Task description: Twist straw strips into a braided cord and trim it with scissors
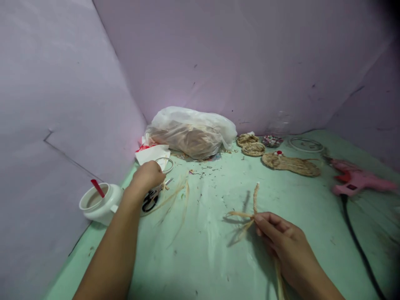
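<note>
Pinching one braid (256, 199) between thumb and fingers, the right hand (281, 241) is over the front of the table (200, 266). The braided end points away from the hand, two loose ends splay out to its left, and more fibre trails below the palm. The left hand (147, 177) is curled beside one pair of scissors (150, 201), one white ring (169, 166) and several loose strands (186, 193); whether its fingers grip anything, I cannot tell. Left of that forearm sits one white pot (108, 205) with one red handle (97, 188) sticking out. Behind lies one plastic bag (193, 133). Further right are three woven pieces (290, 163), two roundish and one long, one bowl of beads (272, 141) and one pink glue gun (356, 178).
</note>
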Motion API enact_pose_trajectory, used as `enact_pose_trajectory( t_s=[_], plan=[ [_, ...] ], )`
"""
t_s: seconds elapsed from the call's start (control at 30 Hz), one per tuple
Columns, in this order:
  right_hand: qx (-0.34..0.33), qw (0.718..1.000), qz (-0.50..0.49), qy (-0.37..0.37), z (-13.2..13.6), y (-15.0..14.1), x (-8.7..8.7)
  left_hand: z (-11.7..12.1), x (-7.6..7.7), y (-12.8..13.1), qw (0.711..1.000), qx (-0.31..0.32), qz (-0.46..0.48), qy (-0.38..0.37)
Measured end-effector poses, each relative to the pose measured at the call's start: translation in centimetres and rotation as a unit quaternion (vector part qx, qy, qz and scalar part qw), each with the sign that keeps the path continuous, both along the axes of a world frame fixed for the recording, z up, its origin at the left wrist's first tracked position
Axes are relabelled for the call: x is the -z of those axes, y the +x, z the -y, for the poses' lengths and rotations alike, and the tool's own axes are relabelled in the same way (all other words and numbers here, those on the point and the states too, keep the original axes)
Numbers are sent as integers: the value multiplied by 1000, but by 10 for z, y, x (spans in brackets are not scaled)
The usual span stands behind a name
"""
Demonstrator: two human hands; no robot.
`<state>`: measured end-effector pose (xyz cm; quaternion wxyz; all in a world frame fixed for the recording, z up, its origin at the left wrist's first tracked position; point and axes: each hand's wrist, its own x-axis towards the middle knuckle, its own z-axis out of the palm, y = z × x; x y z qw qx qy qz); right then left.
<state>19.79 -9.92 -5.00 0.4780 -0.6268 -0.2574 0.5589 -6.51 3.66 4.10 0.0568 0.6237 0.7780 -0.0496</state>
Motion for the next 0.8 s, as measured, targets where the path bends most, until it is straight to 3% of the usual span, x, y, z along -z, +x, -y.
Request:
enact_pose_trajectory(
  t_s=[0.17,0.33,0.53,0.8],
  plan=[
    [1,1000,-5,4,0,1,1,-7,22,10,998,-38,-39,-9],
    [-7,1000,-7,16,0,2,2,-10,28,9,999,-35,-32,12],
    [5,1000,-14,12,-1,0,-1,-10,33,17,999,6,40,16],
    [3,1000,4,18,0,0,1,-4,58,44,995,36,67,70]
  ],
)
